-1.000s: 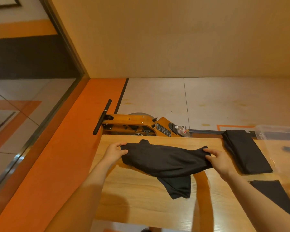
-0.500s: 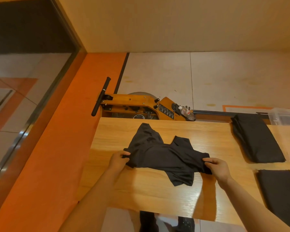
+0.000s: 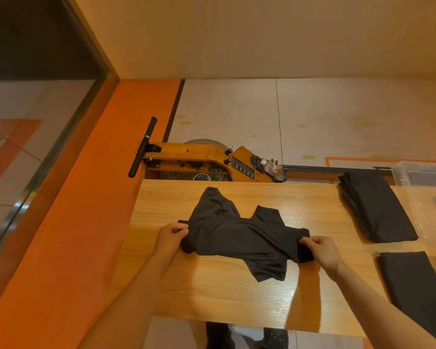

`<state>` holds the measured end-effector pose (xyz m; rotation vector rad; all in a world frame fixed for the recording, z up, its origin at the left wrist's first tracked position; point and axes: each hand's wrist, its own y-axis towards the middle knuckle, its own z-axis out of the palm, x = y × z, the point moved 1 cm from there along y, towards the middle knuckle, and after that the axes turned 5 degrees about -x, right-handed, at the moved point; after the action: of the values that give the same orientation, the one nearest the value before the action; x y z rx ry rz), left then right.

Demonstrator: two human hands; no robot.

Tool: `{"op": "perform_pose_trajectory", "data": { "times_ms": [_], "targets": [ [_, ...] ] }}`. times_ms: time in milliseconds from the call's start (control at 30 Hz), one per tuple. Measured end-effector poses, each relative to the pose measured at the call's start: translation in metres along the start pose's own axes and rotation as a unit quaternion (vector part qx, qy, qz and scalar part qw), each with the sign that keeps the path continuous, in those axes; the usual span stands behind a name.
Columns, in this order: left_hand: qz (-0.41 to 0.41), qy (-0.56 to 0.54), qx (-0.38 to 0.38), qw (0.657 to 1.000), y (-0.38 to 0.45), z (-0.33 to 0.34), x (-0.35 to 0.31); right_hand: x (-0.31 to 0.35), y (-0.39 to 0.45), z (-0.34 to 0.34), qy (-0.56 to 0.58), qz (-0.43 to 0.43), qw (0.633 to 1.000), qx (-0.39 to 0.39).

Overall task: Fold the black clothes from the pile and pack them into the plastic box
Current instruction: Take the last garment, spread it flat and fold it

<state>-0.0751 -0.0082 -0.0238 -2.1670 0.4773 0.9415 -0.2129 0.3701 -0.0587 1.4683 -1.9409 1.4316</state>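
The crumpled black fabric garment (image 3: pixel 239 238) lies on the light wooden tabletop (image 3: pixel 212 295), toward its left half, partly spread and partly bunched. One sleeve or corner points toward the far edge; another flap hangs toward the near edge.

The left hand (image 3: pixel 170 239) pinches the left end of the garment, fingers curled round a fold of cloth. The right hand (image 3: pixel 322 251) grasps the right end in the same way. Both grips are closed on the cloth, and the material between them sags slightly.

Handling notes (judgement):
- The garment appears light, thin and soft. It will not hold a shape unaided and will drape or collapse wherever unsupported.
- The surface looks smooth and may slide on the wood.
- Take hold at two matching edge points, such as shoulder seams or hem corners, so the panel opens flat under light tension.
- Holding bunched cloth is likely to trap creases in the fold.

A folded black stack (image 3: pixel 375 207) rests at the far right of the tabletop. A second flat black folded piece (image 3: pixel 413 285) lies nearer, apart from the stack. The clear plastic box (image 3: pixel 423 173) stands at the far right edge, just beside the stack; dark contents are visible inside but cannot be identified.
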Motion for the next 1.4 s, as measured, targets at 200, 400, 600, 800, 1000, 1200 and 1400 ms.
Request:
{"op": "perform_pose_trajectory", "data": {
  "times_ms": [200,400,600,800,1000,1200,1400],
  "targets": [
    [0.020,-0.051,-0.016,0.998,0.005,-0.006,-0.038,0.023,-0.001,-0.001,0.035,-0.036,0.999,0.015],
    [0.068,-0.072,-0.031,0.995,-0.002,-0.021,-0.074,0.063,-0.005,-0.012,0.036,-0.072,0.996,0.037],
    [0.141,-0.023,-0.022,0.990,-0.001,-0.048,-0.120,0.113,-0.007,-0.039,0.031,-0.124,0.992,0.004],
    [0.192,0.034,0.005,0.981,0.007,-0.073,-0.173,0.171,0.001,-0.070,0.061,-0.173,0.982,-0.037],
    [0.241,0.070,-0.015,0.968,0.019,-0.091,-0.242,0.246,0.015,-0.099,0.047,-0.228,0.970,-0.075],
    [0.312,0.001,-0.063,0.948,0.027,-0.118,-0.356,0.350,0.025,-0.145,0.052,-0.309,0.942,-0.124],
    [0.379,-0.042,-0.090,0.920,0.013,-0.142,-0.440,0.418,0.000,-0.190,0.090,-0.372,0.907,-0.174]
  ]
}}
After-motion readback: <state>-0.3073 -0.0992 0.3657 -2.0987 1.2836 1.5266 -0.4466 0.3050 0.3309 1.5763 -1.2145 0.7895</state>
